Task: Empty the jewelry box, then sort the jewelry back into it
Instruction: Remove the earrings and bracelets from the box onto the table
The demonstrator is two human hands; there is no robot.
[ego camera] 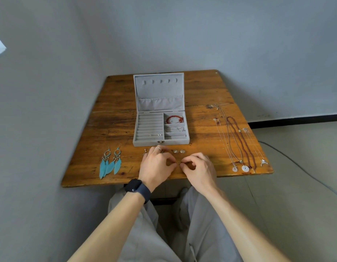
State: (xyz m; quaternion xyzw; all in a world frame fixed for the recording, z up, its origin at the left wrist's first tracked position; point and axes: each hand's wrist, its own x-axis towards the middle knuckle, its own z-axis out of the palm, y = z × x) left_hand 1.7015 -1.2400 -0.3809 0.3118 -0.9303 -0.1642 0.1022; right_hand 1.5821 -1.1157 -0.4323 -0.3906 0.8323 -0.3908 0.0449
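The box (161, 127) stands open at the middle of the tabletop (116, 103), its lid upright behind it. A red bracelet (174, 119) lies in the top right compartment, a thin chain (180, 128) in the compartment below it, and two small studs (155, 135) sit in the ring rolls on the left.

In front of the box, both hands meet above the near edge of the tabletop. The left hand (157, 164), with a ring on one finger and a dark watch (138, 189) on the wrist, and the right hand (198, 167) pinch a tiny piece (178, 163) between their fingertips; it is too small to identify.

Two blue feather earrings (110, 162) lie at the left. Small studs lie just beyond the hands (179, 151). Several necklaces (237, 142) are stretched out at the right, well apart from the box.
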